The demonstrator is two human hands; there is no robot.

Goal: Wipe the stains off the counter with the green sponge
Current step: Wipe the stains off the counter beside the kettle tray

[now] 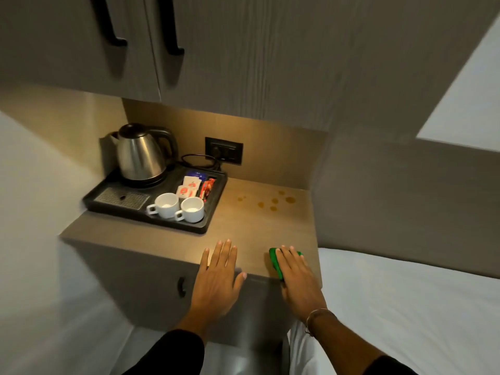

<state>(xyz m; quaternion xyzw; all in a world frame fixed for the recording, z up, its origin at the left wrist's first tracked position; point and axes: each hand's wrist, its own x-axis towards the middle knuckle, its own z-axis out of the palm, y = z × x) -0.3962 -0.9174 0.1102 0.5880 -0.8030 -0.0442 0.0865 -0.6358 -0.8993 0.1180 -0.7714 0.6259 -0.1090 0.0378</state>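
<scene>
Hands: left hand (219, 269) flat, fingers spread, palm down on front edge of tabletop (243, 226), holding nothing. Right hand (293, 269) palm down, fingers extended together, pressed flat on top of green sponge (275, 259); not curled around it.

Green sponge: bright green, soft-looking rectangular pad, lying flat at front right of tabletop, near its right edge. Long axis front to back, tilted slightly left toward the far end; mostly covered by right hand, green showing along left side and beyond fingertips.

Stains (273, 203): cluster of small round amber-brown spots, back right of tabletop, well apart from sponge.

Tabletop: matte wood-grain laminate, tan, square-edged.

Tray (213, 209): black plastic, rectangular, raised rim, back left of tabletop. On it: kettle (140, 155), brushed steel, rounded body, black handle and lid; two white ceramic cups (178, 208), side by side, handles to the left; paper sachets (189, 188) in a compartment; metal drip grille.

Wall socket (224, 150): black, rectangular, behind tray.
</scene>
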